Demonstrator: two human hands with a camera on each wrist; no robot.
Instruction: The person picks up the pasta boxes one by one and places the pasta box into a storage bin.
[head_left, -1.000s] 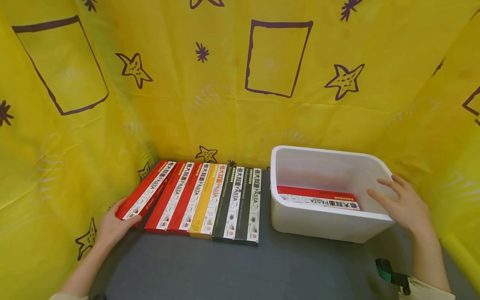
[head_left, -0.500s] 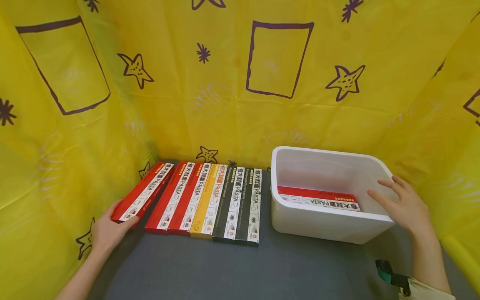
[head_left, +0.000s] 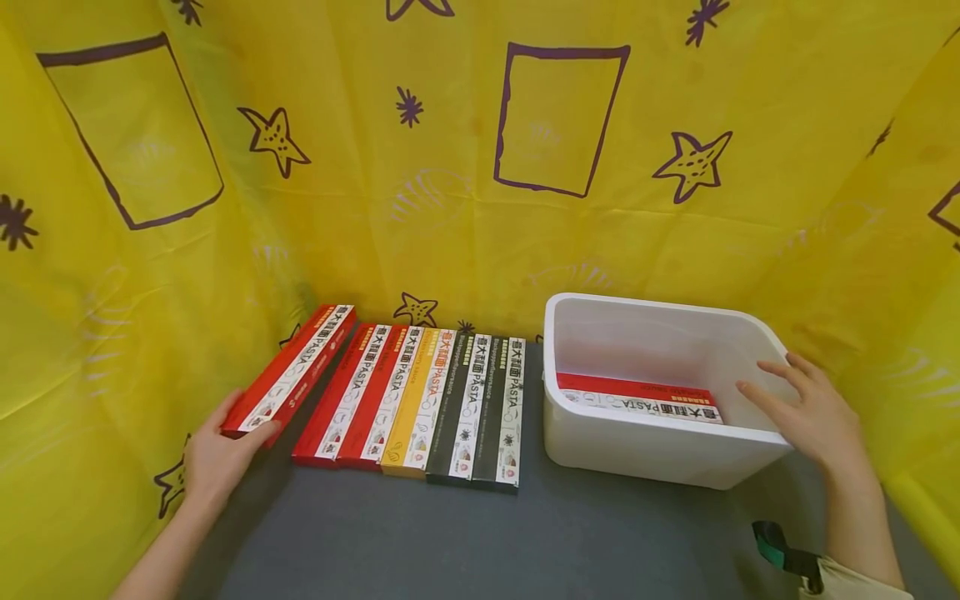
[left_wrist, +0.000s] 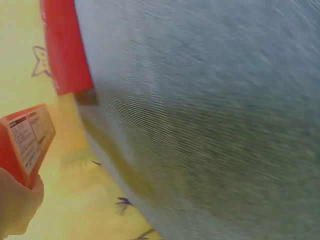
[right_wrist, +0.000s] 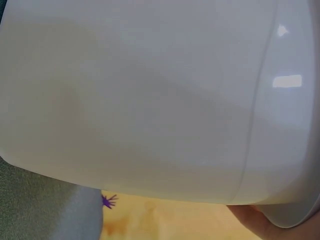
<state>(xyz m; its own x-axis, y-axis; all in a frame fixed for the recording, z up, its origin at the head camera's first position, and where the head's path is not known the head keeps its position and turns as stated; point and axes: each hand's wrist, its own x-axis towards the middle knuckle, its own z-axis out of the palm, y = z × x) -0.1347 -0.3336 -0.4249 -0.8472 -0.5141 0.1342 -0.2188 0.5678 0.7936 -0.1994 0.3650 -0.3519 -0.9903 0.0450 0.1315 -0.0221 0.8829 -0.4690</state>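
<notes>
My left hand [head_left: 221, 458] grips the near end of a red pasta box [head_left: 296, 367], thumb on the near right side. The box is tilted, with its far end raised above the row beside it. In the left wrist view the hand [left_wrist: 17, 207] holds the box [left_wrist: 30, 142] by one end. A white bin [head_left: 637, 450] stands at the right, with a red-and-white pasta box [head_left: 637, 397] lying inside. My right hand [head_left: 813, 412] rests at the bin's right rim, thumb and forefinger extended over the opening. In the right wrist view the bin wall [right_wrist: 150, 100] hides most of that hand.
Between the left hand and the bin lie red pasta boxes [head_left: 341, 400], a yellow one [head_left: 412, 408] and dark ones [head_left: 495, 417], side by side on the grey tabletop [head_left: 480, 542]. A yellow patterned cloth [head_left: 450, 225] encloses the back and sides.
The left hand has shifted the red pasta box slightly left, then raised it, its far end lifting most. My right hand stays at the bin, and the other boxes keep their places.
</notes>
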